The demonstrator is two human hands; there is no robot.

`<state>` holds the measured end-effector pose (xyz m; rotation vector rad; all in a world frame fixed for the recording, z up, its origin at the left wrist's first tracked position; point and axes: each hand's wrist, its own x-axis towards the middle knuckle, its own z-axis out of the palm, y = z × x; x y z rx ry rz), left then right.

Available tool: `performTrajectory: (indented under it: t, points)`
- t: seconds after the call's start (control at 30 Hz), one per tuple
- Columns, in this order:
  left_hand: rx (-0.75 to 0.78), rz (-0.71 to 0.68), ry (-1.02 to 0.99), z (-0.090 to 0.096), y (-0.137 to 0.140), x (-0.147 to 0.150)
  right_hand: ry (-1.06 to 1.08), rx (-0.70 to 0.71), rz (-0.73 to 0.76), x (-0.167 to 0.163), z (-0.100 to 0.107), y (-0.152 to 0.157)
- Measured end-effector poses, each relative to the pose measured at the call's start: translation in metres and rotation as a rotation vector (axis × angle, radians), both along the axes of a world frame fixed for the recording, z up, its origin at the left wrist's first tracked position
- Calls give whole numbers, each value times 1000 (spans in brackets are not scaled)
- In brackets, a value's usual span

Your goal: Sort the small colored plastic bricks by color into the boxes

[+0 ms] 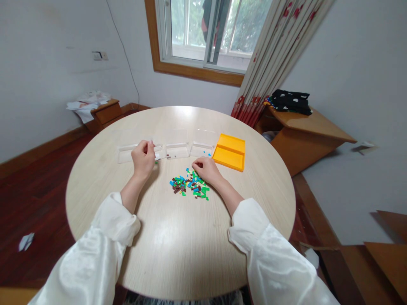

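Note:
A pile of small toy building bricks in green, blue, brown and pale yellow lies loose on the table. At the pile's far right edge is my right hand, palm down, fingers closed together. Whatever its fingertips hold is hidden. My left hand is raised over the left clear plastic box, curled with thumb and fingers pinched; any piece in it cannot be made out. A middle clear box and a right clear box stand in the same row, the right one with a few blue bits.
A yellow two-part tray lies right of the clear boxes. All of it is on a round pale wooden table. Beyond are a window, a curtain, a wooden cabinet with black cloth on it, and papers at the left.

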<state>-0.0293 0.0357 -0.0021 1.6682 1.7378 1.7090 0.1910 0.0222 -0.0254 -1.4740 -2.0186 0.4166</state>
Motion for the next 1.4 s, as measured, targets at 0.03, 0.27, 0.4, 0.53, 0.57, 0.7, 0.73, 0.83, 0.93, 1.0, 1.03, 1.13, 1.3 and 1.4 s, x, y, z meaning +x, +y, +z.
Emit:
performTrajectory:
  t: [0.03, 0.27, 0.4, 0.53, 0.57, 0.7, 0.73, 0.83, 0.93, 1.0, 1.03, 1.13, 1.3, 1.4]
  points:
    - [3, 3, -2, 0, 0, 0, -11, 0, 6, 0, 1, 0]
    - [-85, -66, 198, 4, -2, -2, -41, -5, 32, -1, 0, 1]
    - [-159, -190, 458, 5, 2, -17, -54, 67, 10, -1, -6, 2]
    - [-201, -273, 713, 0, 10, -40, -33, 85, 8, -2, -11, 4]
    - [-218, -263, 752, -1, 11, -44, -30, 85, 13, -1, -12, 4]
    - [-276, -246, 840, -8, 11, -48, -22, 89, 25, -1, -13, 4]
    - [-288, -249, 853, -9, 11, -46, -19, 90, 28, -1, -13, 5]
    - [-319, -246, 880, -10, 10, -42, -14, 94, 39, 0, -13, 5]
    - [-331, -233, 883, -10, 10, -41, -17, 95, 46, 0, -13, 5]
    - [-336, -227, 870, -10, 11, -41, -19, 94, 43, 0, -13, 5]
    - [-338, -225, 861, -11, 11, -41, -19, 93, 40, 0, -13, 5]
    - [-330, -242, 823, -11, 11, -40, 1, 100, 36, 0, -12, 5]
    - [-195, -356, 638, -6, 8, -28, 142, 87, 37, -2, -12, 4]
    - [-190, -439, 431, -3, 2, -12, 218, 92, 41, -4, -10, 3]
